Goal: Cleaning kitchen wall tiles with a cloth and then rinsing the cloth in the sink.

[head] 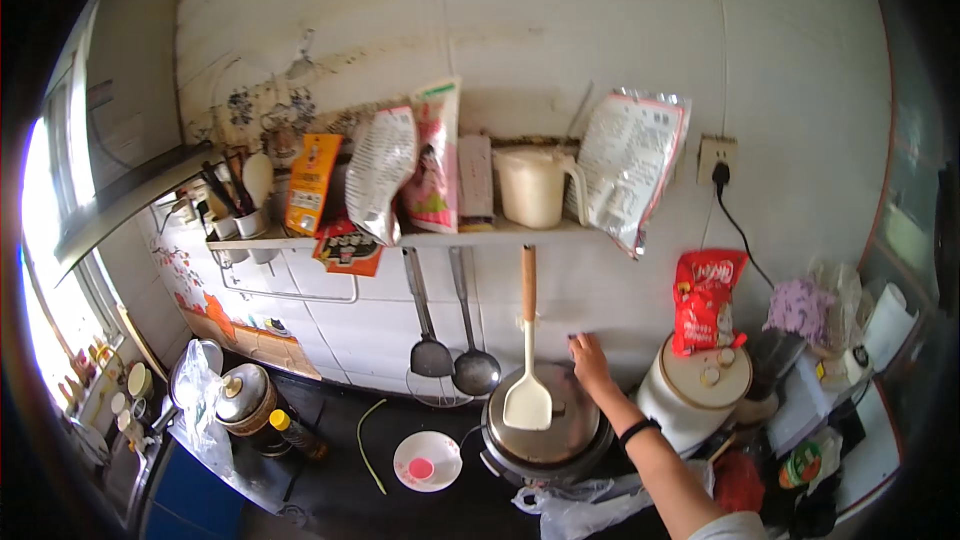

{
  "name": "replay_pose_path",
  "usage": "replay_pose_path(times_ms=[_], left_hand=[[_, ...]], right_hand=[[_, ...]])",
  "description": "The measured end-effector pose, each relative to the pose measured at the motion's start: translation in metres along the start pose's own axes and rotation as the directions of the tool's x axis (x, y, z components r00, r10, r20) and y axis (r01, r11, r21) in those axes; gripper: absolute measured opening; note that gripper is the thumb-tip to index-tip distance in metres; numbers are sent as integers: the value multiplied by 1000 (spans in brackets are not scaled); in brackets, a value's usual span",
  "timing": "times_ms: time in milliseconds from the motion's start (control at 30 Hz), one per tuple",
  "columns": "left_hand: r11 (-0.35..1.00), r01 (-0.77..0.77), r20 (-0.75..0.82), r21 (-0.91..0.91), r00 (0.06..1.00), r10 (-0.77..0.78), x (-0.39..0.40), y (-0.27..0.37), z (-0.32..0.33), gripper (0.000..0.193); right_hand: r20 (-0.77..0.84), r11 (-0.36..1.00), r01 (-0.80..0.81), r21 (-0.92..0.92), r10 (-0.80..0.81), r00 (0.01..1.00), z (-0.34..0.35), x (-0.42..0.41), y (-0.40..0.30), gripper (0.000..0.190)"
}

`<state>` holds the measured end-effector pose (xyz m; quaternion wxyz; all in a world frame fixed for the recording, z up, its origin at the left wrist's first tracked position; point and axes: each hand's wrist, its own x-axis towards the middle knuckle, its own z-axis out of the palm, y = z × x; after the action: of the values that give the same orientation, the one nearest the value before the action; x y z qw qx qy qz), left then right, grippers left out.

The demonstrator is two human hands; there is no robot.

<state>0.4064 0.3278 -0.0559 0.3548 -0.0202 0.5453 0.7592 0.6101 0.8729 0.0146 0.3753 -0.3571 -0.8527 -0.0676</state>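
Observation:
My right hand (590, 361) reaches in from the lower right, a black band around the wrist. Its fingers are bent close to the tiled wall, by the back right rim of a round electric cooker (551, 442) with a metal lid. A small dark spot shows at the fingertips; whether something is held there is unclear. Just left of the hand, a cream spatula (528, 397) with a wooden handle hangs in front of the lid. My left hand is out of view. Before me on the black counter are a white bowl (446, 454) with a pink centre and a green stalk (363, 446).
A slotted turner (430, 357) and a ladle (476, 373) hang under a shelf (480, 236) holding packets and a plastic jug (531, 191). Right of the cooker stands a white canister (652, 390) with a red packet (705, 300). Plastic bags (577, 514) lie in front; a yellow-capped bottle (300, 436) stands left.

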Motion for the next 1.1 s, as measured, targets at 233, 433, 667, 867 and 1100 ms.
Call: replay_pose_path(times_ms=[233, 433, 667, 867, 1100], left_hand=[[998, -68, -61, 17, 996, 69, 0, -24, -41, 21], [999, -6, 63, 43, 998, 4, -17, -27, 15, 22], [979, -7, 173, 203, 985, -29, -46, -36, 23, 23], [995, 21, 514, 99, 855, -69, -109, 10, 54, 58], [991, -76, 431, 107, 902, 22, -98, 31, -21, 40]], right_hand=[[-209, 933, -82, 350, 163, 964, -109, 22, -88, 32], [-318, 835, 21, 550, 186, 930, -163, -8, -122, 27], [416, 292, -451, 843, 176, 892, -164, -90, -182, 18], [586, 288, -517, 806, -512, 628, -130, -176, -266, 25], [516, 284, -445, 849, -623, 587, -140, -215, -377, 23]])
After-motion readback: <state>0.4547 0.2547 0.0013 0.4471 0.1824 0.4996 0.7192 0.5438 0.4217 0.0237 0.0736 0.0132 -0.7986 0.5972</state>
